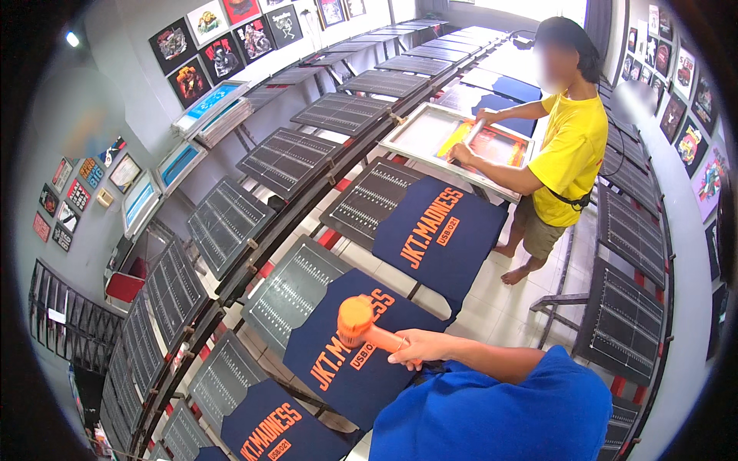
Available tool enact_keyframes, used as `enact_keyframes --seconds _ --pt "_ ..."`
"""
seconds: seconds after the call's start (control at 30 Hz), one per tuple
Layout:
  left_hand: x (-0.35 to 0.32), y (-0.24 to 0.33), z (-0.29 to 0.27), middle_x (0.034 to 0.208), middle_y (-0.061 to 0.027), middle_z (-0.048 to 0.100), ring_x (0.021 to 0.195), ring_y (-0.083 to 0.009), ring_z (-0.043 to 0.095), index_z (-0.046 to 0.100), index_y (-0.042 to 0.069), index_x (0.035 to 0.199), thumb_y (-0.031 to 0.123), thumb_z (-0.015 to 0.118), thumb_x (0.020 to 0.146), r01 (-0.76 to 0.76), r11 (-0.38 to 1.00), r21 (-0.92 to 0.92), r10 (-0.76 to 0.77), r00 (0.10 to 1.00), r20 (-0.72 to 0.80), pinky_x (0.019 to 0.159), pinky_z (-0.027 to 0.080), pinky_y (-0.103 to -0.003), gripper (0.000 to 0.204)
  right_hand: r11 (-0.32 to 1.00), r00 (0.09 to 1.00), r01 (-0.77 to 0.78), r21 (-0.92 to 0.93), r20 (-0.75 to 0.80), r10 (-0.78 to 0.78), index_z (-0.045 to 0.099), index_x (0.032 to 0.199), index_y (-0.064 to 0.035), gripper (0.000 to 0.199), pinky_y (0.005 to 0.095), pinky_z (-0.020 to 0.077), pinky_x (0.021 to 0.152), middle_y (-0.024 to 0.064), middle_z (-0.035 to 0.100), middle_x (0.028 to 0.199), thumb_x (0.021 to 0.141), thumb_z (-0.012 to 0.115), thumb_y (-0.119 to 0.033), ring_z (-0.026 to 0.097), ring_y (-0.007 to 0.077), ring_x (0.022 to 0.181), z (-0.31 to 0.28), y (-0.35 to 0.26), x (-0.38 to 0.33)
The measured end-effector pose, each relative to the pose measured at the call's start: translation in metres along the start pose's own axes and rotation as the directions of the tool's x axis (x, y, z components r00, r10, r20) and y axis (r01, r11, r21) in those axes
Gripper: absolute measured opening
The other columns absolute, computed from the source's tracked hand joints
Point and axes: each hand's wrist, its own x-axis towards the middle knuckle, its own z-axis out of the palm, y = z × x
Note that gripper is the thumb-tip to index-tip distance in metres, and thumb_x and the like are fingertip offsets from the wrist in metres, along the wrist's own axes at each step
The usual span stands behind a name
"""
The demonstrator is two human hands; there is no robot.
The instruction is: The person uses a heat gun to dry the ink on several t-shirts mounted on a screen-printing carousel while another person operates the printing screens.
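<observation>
My right hand (416, 349) is closed round the handle of an orange hair dryer (357, 316). Its round head is above a navy fabric piece (407, 330) with orange printed lettering, partly covering the print. This fabric lies over a dark, sloping printing board (286, 288). Similar printed navy pieces lie on neighbouring boards: one farther away (469, 253), another nearer (307, 442). My right arm, in a blue sleeve (507, 415), reaches across from the lower right. My left hand is out of view.
A co-worker in a yellow shirt (573, 150) stands ahead, both hands on a squeegee (467, 138) over a framed printing screen (407, 138). Rows of boards (280, 163) run along a long dark rail. More boards (623, 319) line the right side. Screens (207, 107) are stacked left.
</observation>
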Motion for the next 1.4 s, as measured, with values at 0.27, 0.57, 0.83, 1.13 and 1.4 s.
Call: enact_keyframes --seconds 0.27,0.57,0.83,1.13,1.4 --pt "-0.01 0.022 -0.018 0.064 -0.0258 0.059 0.06 -0.0489 0.061 0.055 -0.002 0.082 0.033 0.043 0.104 -0.045 0.998 -0.04 0.045 0.999 0.017 0.048 0.046 -0.055 0.043 0.932 0.992 0.123 0.341 -0.03 -0.121 0.049 0.114 -0.0055 0.037 0.0272 0.0535 0.071 0.0023 0.06 0.09 0.087 0.071 -0.019 0.064 0.0115 0.08 0.002 0.015 -0.01" --pt "-0.023 0.028 -0.035 0.069 -0.023 0.06 0.063 -0.0441 0.06 0.056 -0.002 0.089 0.034 0.044 0.103 -0.032 0.998 -0.051 0.035 0.998 0.061 0.054 0.047 -0.051 0.041 0.98 0.986 0.123 0.154 0.096 -0.139 0.049 0.117 -0.0038 0.041 0.0254 0.0522 0.067 0.0026 0.063 0.094 0.088 0.069 -0.025 0.064 0.0112 0.077 -0.009 0.024 -0.013" --pt "-0.082 0.062 -0.063 0.072 -0.0189 0.06 0.064 -0.0371 0.059 0.057 -0.002 0.092 0.036 0.043 0.104 -0.003 0.972 -0.236 0.039 0.988 0.149 0.058 0.047 -0.047 0.042 0.966 0.976 0.132 0.224 0.143 -0.167 0.043 0.135 -0.0009 0.059 0.0275 0.0534 0.066 0.0118 0.065 0.115 0.088 0.07 -0.025 0.065 0.0139 0.08 -0.059 0.008 -0.033" --pt "-0.178 0.136 -0.101 0.076 -0.0143 0.06 0.065 -0.0292 0.057 0.058 -0.003 0.096 0.037 0.042 0.105 0.145 0.815 -0.561 0.106 0.915 0.39 0.063 0.047 -0.041 0.044 0.954 0.976 0.163 0.252 0.102 -0.194 0.047 0.126 -0.0033 0.049 0.0269 0.0533 0.063 0.0125 0.064 0.113 0.087 0.07 -0.023 0.064 0.0132 0.077 -0.173 0.032 -0.104" --pt "-0.258 0.188 -0.154 0.063 -0.0061 0.046 0.059 -0.0189 0.044 0.045 0.001 0.075 0.039 0.041 0.107 0.13 0.768 -0.627 0.186 0.892 0.413 0.056 0.038 -0.036 0.05 0.944 0.974 0.184 0.273 0.076 -0.212 0.047 0.123 -0.0043 0.043 0.0277 0.0536 0.069 0.0115 0.064 0.11 0.088 0.069 -0.017 0.064 0.0118 0.078 -0.252 0.042 -0.147"
